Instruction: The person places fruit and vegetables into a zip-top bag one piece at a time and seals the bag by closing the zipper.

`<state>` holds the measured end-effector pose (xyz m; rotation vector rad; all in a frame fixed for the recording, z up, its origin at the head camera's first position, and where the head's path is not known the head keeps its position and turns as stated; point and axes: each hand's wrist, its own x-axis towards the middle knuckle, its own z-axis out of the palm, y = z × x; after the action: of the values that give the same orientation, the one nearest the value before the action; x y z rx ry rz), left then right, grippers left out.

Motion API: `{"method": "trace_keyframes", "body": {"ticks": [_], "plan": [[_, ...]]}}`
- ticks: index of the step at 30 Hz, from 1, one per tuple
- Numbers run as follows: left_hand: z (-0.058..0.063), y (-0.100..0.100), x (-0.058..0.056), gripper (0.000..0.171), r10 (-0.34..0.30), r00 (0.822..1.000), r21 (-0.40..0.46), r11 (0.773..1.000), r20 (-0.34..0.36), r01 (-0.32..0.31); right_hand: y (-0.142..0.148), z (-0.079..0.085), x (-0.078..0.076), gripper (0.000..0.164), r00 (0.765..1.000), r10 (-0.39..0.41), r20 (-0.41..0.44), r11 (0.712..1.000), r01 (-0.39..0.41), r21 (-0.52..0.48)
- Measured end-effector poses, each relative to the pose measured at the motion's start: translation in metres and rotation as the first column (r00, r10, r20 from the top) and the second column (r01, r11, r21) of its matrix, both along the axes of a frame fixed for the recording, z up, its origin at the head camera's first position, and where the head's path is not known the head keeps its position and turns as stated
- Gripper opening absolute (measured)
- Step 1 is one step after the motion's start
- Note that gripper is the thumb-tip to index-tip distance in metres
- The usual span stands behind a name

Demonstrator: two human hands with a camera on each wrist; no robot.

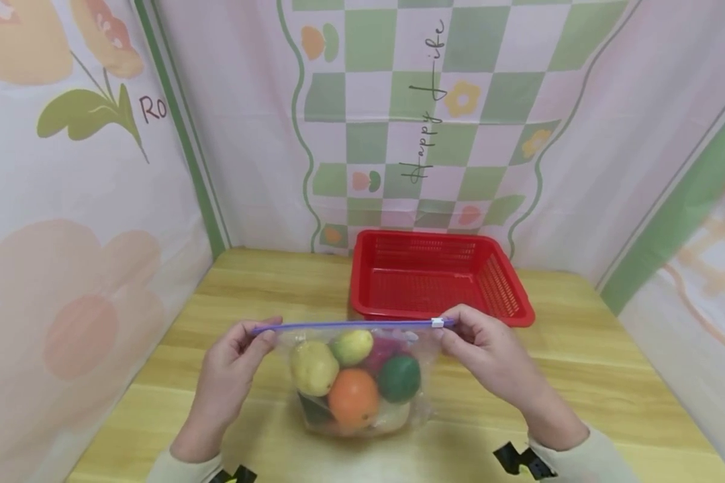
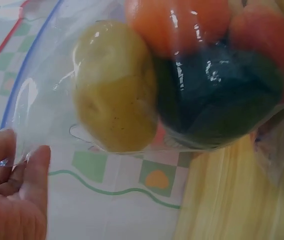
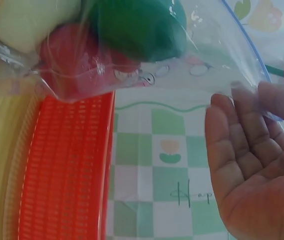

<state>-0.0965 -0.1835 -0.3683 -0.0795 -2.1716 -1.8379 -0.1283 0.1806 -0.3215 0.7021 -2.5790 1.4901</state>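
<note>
A clear zip bag with a purple slider strip hangs between my two hands, full of toy-like fruit and vegetables. Through the plastic show an orange, a yellow potato-like piece, a smaller yellow fruit and a dark green one. My left hand pinches the strip's left end between thumb and fingers. At the other end, my right hand pinches the corner beside the white slider. In the right wrist view, a red piece sits low in the bag.
Behind the bag, a red plastic basket with slotted walls stands at the back of the wooden table. Patterned cloth hangs round the table at the back and both sides.
</note>
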Motion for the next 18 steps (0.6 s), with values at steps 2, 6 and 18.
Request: {"method": "trace_keyframes", "body": {"ticks": [2,6,18], "plan": [[0.002,-0.002,0.001,0.027,0.027,1.000,-0.026,0.999,0.005,-0.027,-0.005,0.000,0.001,0.009,1.000,0.013,0.010,0.999,-0.013,-0.030],[0.008,-0.008,0.005,0.025,0.069,0.997,-0.054,0.996,-0.021,-0.070,-0.017,0.001,0.003,0.011,0.996,0.073,0.060,0.991,-0.066,-0.117],[0.025,-0.039,-0.002,0.032,0.160,0.987,-0.057,0.985,0.001,-0.160,-0.071,-0.011,-0.012,0.020,0.947,0.151,0.282,0.957,-0.068,-0.283]]}}
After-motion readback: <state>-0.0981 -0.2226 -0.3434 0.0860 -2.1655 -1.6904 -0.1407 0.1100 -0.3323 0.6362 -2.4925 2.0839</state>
